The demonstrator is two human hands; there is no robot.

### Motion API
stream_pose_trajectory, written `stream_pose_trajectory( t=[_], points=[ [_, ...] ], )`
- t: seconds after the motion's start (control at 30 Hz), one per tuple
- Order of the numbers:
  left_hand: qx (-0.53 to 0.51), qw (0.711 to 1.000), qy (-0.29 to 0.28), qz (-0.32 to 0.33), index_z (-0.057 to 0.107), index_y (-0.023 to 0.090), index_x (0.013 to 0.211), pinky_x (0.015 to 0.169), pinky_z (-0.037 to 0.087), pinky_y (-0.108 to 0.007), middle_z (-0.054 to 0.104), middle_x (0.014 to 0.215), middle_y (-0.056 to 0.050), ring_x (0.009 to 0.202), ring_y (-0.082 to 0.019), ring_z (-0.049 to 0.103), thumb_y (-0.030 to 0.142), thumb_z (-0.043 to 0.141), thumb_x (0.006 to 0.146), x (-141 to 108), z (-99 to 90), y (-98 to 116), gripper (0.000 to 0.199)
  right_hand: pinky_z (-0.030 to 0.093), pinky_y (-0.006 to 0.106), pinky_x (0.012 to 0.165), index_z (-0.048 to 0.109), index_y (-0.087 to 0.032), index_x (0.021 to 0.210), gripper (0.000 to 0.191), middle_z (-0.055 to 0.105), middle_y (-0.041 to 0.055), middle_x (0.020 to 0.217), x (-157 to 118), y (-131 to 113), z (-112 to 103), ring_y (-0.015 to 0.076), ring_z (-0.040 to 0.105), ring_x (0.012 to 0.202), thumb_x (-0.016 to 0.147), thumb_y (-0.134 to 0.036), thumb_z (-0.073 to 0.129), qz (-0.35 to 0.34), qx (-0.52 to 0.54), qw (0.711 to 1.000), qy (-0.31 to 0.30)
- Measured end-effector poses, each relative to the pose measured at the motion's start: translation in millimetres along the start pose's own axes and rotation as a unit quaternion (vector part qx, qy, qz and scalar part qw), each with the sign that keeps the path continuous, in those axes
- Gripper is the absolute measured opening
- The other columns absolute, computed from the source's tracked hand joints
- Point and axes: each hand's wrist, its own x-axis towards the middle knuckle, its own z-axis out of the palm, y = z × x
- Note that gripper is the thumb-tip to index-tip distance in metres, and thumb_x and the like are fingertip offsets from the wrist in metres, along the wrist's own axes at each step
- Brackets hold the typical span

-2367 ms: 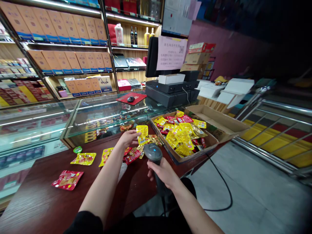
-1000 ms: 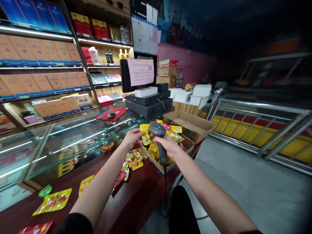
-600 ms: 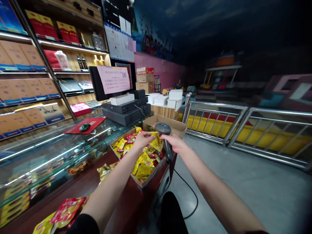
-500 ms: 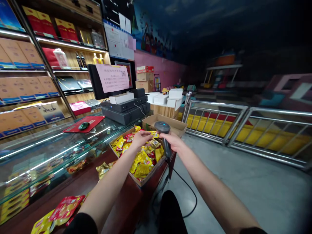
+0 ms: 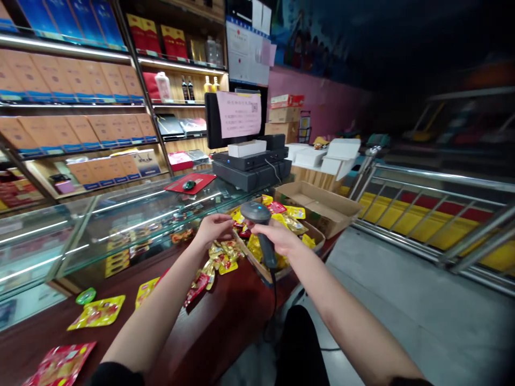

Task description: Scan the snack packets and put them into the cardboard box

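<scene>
My right hand (image 5: 277,237) is wrapped round the handle of a dark grey barcode scanner (image 5: 257,212). A small blue light glows on its head, and its cable hangs down. The scanner is over a cardboard box (image 5: 257,268) full of yellow and red snack packets (image 5: 295,212). My left hand (image 5: 216,229) is at the box's left edge, fingers curled together; anything between them is too hidden to name. Below it, several gold and red packets (image 5: 223,257) lie on the dark red counter (image 5: 225,321). A yellow packet (image 5: 98,312) and a red packet (image 5: 62,364) lie nearer me.
Behind the box sits an open cardboard tray (image 5: 322,206). A monitor (image 5: 211,120) stands by a dark cash drawer (image 5: 249,174). A mouse (image 5: 189,185) rests on a red mat on the glass display case (image 5: 153,206). Metal railing (image 5: 438,185) runs along the right.
The view has swung left. My left hand has moved from over the packets to the box's left edge. My right hand has carried the scanner leftward over the box.
</scene>
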Motion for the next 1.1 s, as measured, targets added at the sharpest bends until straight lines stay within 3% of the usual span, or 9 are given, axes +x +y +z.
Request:
stream_pose_trajectory(
  t=[0.13,0.23,0.43,0.57,0.67,0.83,0.97,1.1],
  points=[
    [0.009,0.999,0.053,-0.001,0.067,0.014,0.089,0.060,0.056,-0.029,0.068,0.081,-0.006,0.071,-0.017,0.065,0.038,0.081,0.055,-31,-57.7,-17,0.044,0.045,0.023,0.069,0.069,-0.017,0.073,0.020,0.069,0.0015,0.076,-1,29,45,0.0137,0.061,0.078,0.054,-0.013,0.064,0.058,0.014,0.997,-0.044],
    [0.024,0.996,0.089,-0.020,0.068,0.014,0.089,0.058,0.055,-0.027,0.067,0.080,-0.005,0.068,-0.016,0.064,0.039,0.082,0.054,-52,-90.0,-27,0.045,0.047,0.022,0.063,0.068,-0.017,0.075,0.020,0.069,0.0019,0.074,-3,50,71,0.0132,0.062,0.072,0.055,-0.014,0.064,0.098,0.027,0.992,-0.068],
    [0.079,0.986,0.143,0.016,0.070,0.014,0.088,0.065,0.051,-0.026,0.070,0.083,-0.007,0.073,-0.017,0.065,0.042,0.079,0.057,-77,-135.0,-54,0.043,0.050,0.023,0.068,0.069,-0.016,0.084,0.030,0.071,0.0053,0.091,-7,79,105,0.0143,0.064,0.081,0.054,-0.011,0.066,0.155,0.065,0.983,-0.079],
    [0.168,0.971,0.171,0.020,0.072,0.017,0.088,0.073,0.049,-0.027,0.072,0.088,-0.009,0.081,-0.022,0.066,0.039,0.078,0.057,-91,-155.6,-65,0.038,0.052,0.024,0.066,0.069,-0.015,0.080,0.027,0.071,0.0053,0.087,-9,92,121,0.0141,0.065,0.076,0.054,-0.010,0.067,0.167,0.081,0.979,-0.084],
    [0.276,0.951,0.141,0.013,0.073,0.022,0.090,0.082,0.046,-0.029,0.071,0.096,-0.008,0.093,-0.026,0.065,0.037,0.080,0.053,-105,-163.4,-69,0.041,0.051,0.023,0.063,0.068,-0.015,0.076,0.023,0.071,0.0039,0.080,-8,99,132,0.0131,0.064,0.069,0.054,-0.010,0.065,0.187,0.067,0.976,-0.089],
    [0.382,0.924,0.012,0.017,0.072,0.029,0.102,0.088,0.043,-0.031,0.069,0.107,-0.006,0.100,-0.029,0.062,0.032,0.083,0.045,-121,-157.1,-75,0.059,0.052,0.023,0.067,0.068,-0.015,0.074,0.022,0.069,0.0017,0.075,-7,110,146,0.0123,0.063,0.069,0.053,-0.011,0.064,0.201,0.071,0.971,-0.107],
    [0.368,0.929,-0.005,0.039,0.073,0.032,0.099,0.090,0.042,-0.029,0.068,0.111,-0.003,0.101,-0.027,0.062,0.023,0.076,0.055,-125,-143.7,-70,0.045,0.051,0.025,0.065,0.067,-0.015,0.071,0.019,0.069,0.0016,0.069,-9,113,150,0.0128,0.063,0.064,0.053,-0.011,0.063,0.204,0.085,0.969,-0.108],
    [0.298,0.954,-0.010,0.022,0.074,0.027,0.095,0.080,0.046,-0.025,0.072,0.096,-0.003,0.090,-0.023,0.065,0.026,0.069,0.065,-121,-136.3,-57,0.030,0.052,0.025,0.068,0.067,-0.015,0.073,0.021,0.070,0.0029,0.075,-13,101,144,0.0131,0.064,0.066,0.053,-0.011,0.065,0.179,0.117,0.971,-0.103]
  ],
)
